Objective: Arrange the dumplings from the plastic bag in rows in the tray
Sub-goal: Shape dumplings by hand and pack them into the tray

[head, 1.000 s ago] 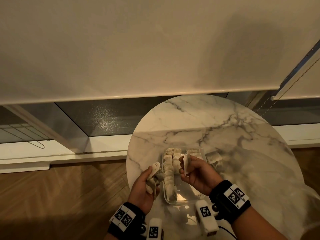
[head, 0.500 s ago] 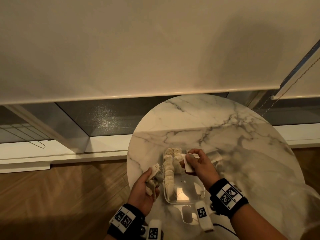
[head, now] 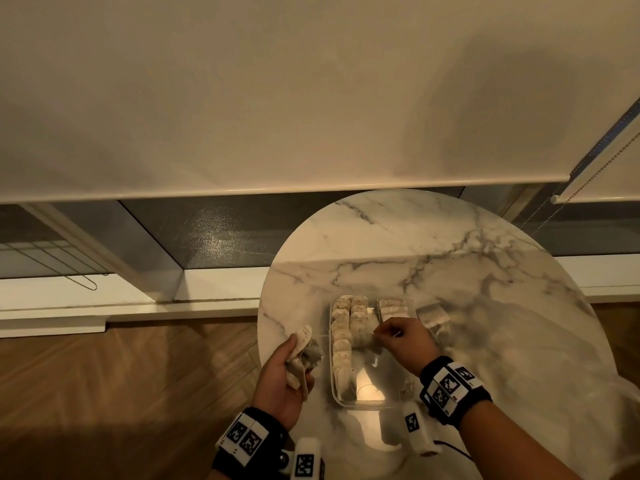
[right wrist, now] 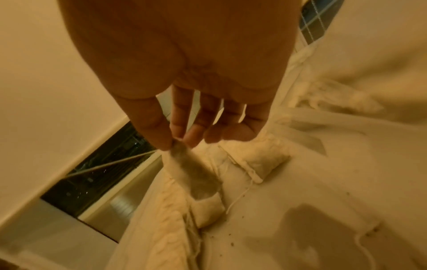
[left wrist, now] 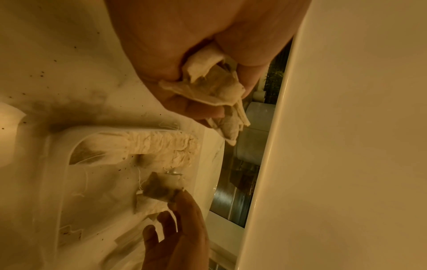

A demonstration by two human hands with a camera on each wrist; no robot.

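Right hand (head: 403,337) over the middle of the tray (head: 337,398), thumb and forefinger pinching one dumpling (right wrist: 194,175) by its top edge and lowering it against the near end of the second row (head: 360,320); other fingers (right wrist: 231,127) loosely spread. Left hand (head: 282,379) just left of the tray, fingers curled round a small bunch of spare dumplings (left wrist: 212,87), held off the table (head: 450,244). In the tray: a long left row (head: 341,344) reaching almost to the near wall, a shorter second row beside it, a short third stack (head: 393,306) at the far right corner; near right part of the tray bare, flecked with dark crumbs. More dumplings (head: 433,315) on the table just right of the tray, seemingly inside the clear plastic bag (head: 571,393), though hard to tell through the blur. Step in hand, by the look of it: placing one piece, second row roughly half built. Next move likely calls for seating the piece upright and snug against its neighbour, letting go without dragging the loose thread (right wrist: 240,197), then taking another from the left hand's bunch.
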